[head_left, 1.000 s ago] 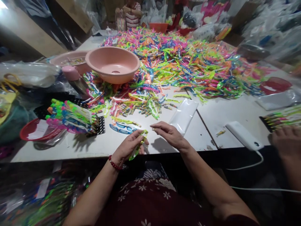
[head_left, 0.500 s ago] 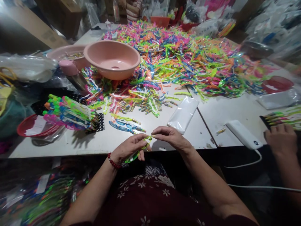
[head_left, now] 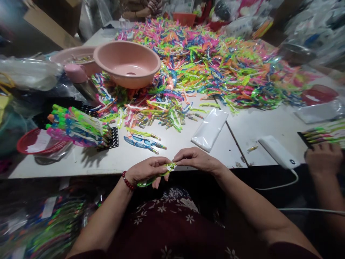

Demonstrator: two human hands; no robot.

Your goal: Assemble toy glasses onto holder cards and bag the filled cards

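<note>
My left hand is closed around a bright green and white plastic piece, part of which is hidden by the fingers. My right hand pinches the near-right end of that piece; the tiny part between the fingertips is too small to make out. Just beyond my hands, blue plastic pieces shaped like glasses lie on the white table, each with a short patterned stub. A yellow-green piece lies beside them.
A large heap of colourful plastic pieces covers the back. At left stand a pink basin, a red basket and upright pieces in a black rack. A plastic-wrapped white packet, white power bank and another person's hand are at right.
Both hands have come slightly lower and closer to my body with the green piece, which now lies flatter. My right fingers have closed up against its end.
</note>
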